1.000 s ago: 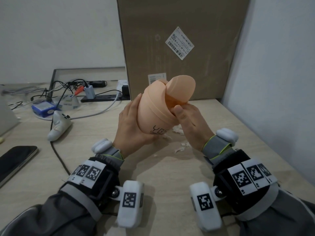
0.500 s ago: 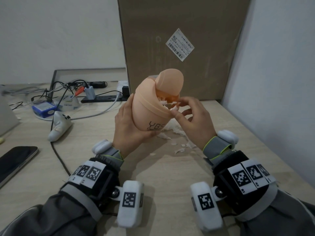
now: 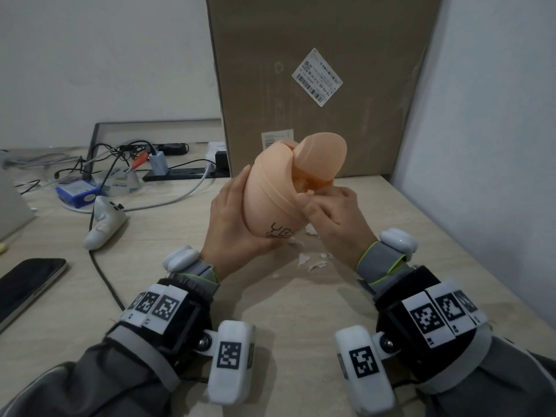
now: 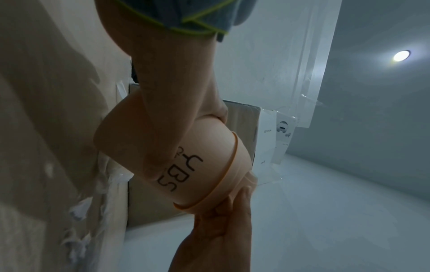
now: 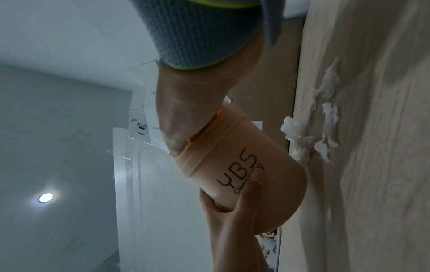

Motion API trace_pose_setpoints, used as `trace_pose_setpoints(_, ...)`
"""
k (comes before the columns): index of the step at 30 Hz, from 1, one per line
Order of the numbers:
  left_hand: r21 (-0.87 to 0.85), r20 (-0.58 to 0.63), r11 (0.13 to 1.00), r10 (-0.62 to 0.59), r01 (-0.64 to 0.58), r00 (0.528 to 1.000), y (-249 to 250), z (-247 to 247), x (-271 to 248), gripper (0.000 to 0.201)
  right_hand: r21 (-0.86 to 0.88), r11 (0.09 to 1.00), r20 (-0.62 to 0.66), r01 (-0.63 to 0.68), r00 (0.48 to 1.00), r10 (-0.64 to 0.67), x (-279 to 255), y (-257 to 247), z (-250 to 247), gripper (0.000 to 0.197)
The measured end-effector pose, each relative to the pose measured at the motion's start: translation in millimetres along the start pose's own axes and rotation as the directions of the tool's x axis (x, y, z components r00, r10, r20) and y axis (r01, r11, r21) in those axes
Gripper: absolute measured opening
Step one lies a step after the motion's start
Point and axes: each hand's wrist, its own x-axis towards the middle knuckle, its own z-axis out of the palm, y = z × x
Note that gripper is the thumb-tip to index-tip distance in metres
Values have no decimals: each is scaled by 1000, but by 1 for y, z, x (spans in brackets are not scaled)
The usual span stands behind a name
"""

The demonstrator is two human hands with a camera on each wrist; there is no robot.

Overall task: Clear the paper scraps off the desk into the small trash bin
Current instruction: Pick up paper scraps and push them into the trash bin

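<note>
My left hand (image 3: 233,219) grips the small peach trash bin (image 3: 270,200) round its body and holds it tilted above the desk, flip lid (image 3: 320,155) open. The black letters YBS show on the bin (image 4: 204,158) in the left wrist view. My right hand (image 3: 328,206) is at the bin's mouth with fingers curled, and a white paper scrap (image 3: 308,192) shows at its fingertips. The right thumb lies against the rim of the bin (image 5: 256,174). Torn white paper scraps (image 3: 313,263) lie on the desk under and right of the bin, also the scraps (image 5: 325,114).
A tall cardboard box (image 3: 316,85) stands right behind the bin, and a wall (image 3: 487,145) borders the desk on the right. At left lie a phone (image 3: 27,284), a white controller (image 3: 105,224), a black cable (image 3: 102,275) and a tangle of chargers (image 3: 120,164).
The right hand went from holding the rim to bringing scraps to the bin's mouth, and its fingers are now curled in at the opening. The left hand keeps the bin raised, tilted slightly differently.
</note>
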Motion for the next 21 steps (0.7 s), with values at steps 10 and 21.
trace_pose_setpoints(10, -40, -86, 996, -86, 83, 993, -13, 1, 5, 136, 100, 993, -423, 69, 906, -20, 4, 12, -8, 38)
trace_pose_setpoints(21, -132, -280, 961, -270, 241, 921, -26, -5, 11, 139, -231, 649, 156, -725, 631, 760, -1, 58, -7, 52)
